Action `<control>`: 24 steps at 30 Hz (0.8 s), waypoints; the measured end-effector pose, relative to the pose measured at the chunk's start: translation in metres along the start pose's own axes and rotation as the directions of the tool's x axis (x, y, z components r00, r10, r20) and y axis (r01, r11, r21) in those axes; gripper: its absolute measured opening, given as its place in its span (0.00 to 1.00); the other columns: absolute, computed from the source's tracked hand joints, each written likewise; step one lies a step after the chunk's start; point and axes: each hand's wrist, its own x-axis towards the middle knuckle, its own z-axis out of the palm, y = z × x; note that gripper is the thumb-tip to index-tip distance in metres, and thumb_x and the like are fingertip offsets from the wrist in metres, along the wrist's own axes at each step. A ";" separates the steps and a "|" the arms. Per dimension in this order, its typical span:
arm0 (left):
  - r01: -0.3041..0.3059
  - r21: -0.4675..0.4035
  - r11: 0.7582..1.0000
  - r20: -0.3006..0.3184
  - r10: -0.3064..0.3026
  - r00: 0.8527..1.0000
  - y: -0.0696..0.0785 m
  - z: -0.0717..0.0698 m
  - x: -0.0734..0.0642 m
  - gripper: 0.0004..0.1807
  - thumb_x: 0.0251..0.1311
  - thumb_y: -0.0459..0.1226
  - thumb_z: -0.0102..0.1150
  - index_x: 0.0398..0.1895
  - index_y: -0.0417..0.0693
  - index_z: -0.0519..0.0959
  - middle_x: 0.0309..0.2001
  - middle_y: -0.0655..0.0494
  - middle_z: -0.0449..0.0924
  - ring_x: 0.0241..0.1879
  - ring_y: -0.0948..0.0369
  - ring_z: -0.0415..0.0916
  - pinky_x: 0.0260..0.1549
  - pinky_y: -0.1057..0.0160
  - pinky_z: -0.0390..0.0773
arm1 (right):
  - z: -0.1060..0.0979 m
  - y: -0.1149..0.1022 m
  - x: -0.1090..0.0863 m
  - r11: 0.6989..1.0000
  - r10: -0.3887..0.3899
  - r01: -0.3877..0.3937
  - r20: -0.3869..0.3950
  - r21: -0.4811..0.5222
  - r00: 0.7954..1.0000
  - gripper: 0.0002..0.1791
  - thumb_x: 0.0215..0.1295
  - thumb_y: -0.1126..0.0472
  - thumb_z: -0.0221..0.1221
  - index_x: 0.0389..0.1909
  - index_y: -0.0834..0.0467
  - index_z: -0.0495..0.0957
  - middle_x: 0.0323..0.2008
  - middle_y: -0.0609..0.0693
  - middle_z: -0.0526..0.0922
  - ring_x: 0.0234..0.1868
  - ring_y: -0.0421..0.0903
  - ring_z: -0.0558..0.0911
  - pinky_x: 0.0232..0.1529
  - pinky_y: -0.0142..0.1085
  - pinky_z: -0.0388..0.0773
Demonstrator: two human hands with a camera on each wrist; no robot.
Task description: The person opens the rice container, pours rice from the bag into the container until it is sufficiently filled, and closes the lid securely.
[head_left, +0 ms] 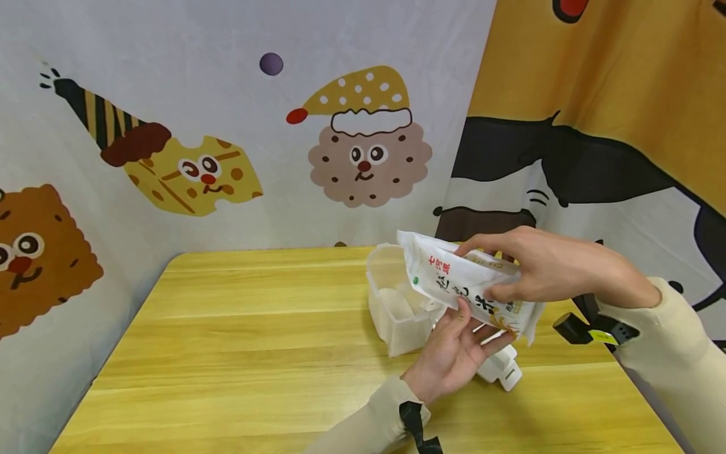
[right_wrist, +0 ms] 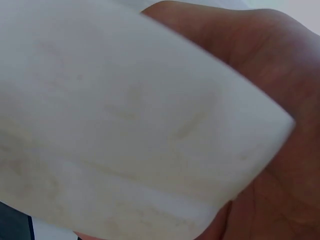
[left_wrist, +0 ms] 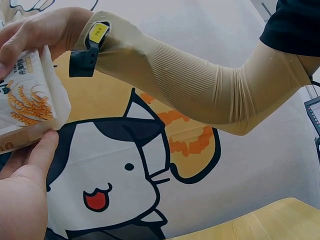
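A white bag of rice (head_left: 454, 277) with printed characters and a wheat-ear design is held tilted in the air by both hands. From above, my right hand (head_left: 544, 265) grips it, thumb on the printed face and fingers over the upper edge. My left hand (head_left: 450, 356) holds the lower edge, palm up, with its thumb against the front and its fingers underneath. Just left of the bag stands a translucent plastic container (head_left: 377, 309) with a white rounded thing inside. In the right wrist view, the bag's pale surface (right_wrist: 125, 115) fills most of the picture.
A white plastic piece (head_left: 501, 369) lies on the wooden table (head_left: 255, 334) under the bag, partly hidden by the left hand. Behind the table hangs a cloth (head_left: 227, 63) printed with cartoon figures. Another printed curtain (head_left: 635, 94) hangs on the right side.
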 end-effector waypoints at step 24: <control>0.001 -0.018 1.000 -0.010 -0.001 1.000 0.001 0.001 0.001 0.31 0.73 0.60 0.41 0.75 0.65 0.62 0.67 0.62 0.74 0.66 0.60 0.74 0.75 0.47 0.67 | -0.003 -0.001 0.004 1.000 0.009 -0.010 0.019 0.006 1.000 0.31 0.59 0.53 0.74 0.63 0.38 0.75 0.46 0.36 0.86 0.38 0.33 0.80 0.36 0.30 0.79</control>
